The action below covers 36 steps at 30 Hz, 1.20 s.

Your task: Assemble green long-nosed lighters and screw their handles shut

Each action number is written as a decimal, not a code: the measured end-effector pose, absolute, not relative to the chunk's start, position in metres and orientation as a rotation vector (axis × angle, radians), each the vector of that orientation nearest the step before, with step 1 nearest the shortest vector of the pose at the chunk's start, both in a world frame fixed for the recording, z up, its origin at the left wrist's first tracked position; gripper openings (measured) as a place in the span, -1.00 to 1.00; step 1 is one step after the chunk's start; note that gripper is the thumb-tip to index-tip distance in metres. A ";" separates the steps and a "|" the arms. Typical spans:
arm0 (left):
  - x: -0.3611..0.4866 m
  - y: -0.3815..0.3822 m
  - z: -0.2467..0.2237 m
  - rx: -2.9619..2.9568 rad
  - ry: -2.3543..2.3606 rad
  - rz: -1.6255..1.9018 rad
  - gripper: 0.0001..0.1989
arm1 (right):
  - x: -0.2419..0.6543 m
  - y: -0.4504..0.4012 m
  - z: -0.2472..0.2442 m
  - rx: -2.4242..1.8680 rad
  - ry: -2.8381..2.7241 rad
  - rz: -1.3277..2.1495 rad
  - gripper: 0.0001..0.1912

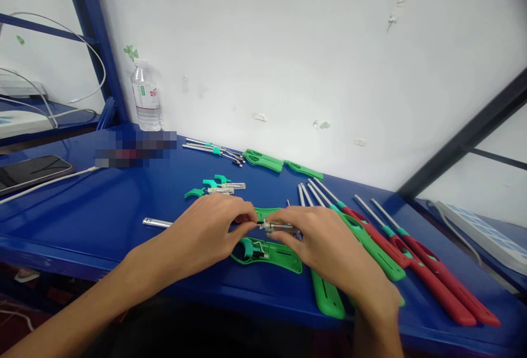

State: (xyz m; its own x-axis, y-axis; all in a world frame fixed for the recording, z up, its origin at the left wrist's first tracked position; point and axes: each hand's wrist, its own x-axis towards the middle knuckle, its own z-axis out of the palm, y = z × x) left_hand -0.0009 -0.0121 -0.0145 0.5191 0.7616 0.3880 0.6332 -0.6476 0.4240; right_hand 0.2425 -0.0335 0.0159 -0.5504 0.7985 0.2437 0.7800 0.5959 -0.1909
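My right hand (315, 237) holds a clear lighter fuel tank (284, 227) between thumb and fingers, its metal valve end facing left. At that valve end my left hand (218, 223) pinches a small dark piece (260, 223); its exact kind is mostly hidden by the fingertips. Below both hands lies an open green lighter handle half (284, 253) with a teal trigger (247, 248) and a wire inside. Another green handle half (263, 214) shows partly behind the fingers. A metal lighter tube (156, 222) sticks out to the left from behind my left hand.
Several assembled red lighters (432, 286) and green lighters (370, 242) lie at right. Further back are teal triggers (195, 192), clear tanks (226, 188), metal tubes (201, 148) and green handle shells (263, 161). A water bottle (146, 97) and a phone (33, 172) are at left.
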 end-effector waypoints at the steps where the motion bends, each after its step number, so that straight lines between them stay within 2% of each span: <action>1: -0.001 -0.013 -0.014 2.523 1.186 0.813 -0.83 | 0.242 -0.033 0.016 -1.288 -2.523 0.086 -0.87; 11: 0.002 -0.011 -0.023 2.574 1.139 0.829 -0.79 | 0.240 -0.034 0.019 -1.290 -2.538 0.089 -0.90; 36: 0.002 -0.013 -0.022 2.571 1.132 0.742 -0.78 | 0.241 -0.037 0.023 -1.300 -2.600 -0.016 -0.83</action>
